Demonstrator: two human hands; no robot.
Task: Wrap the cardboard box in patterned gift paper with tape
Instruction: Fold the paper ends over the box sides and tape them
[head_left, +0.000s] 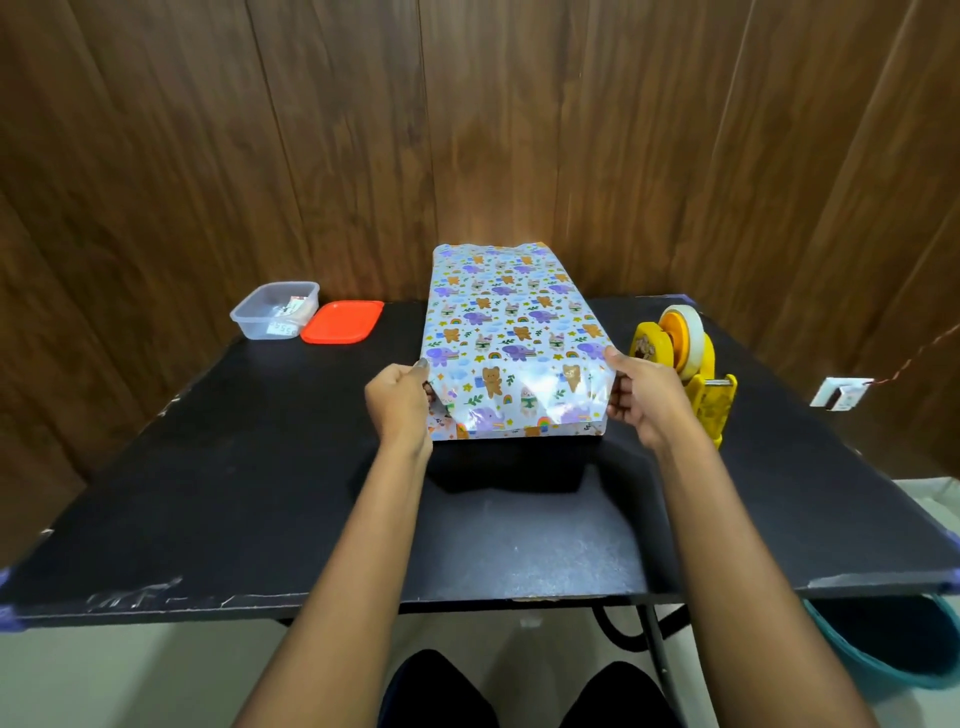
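Both hands, left hand (399, 402) and right hand (640, 399), grip wrapped box (511, 338) near end

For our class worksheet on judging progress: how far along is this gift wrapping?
Done: the gift paper covers the top and sides; no cardboard shows. In hand: the left hand and right hand pinch the near end's paper. Left: the far end looks unfolded, and the tape dispenser stands untouched, so both ends probably need taping.
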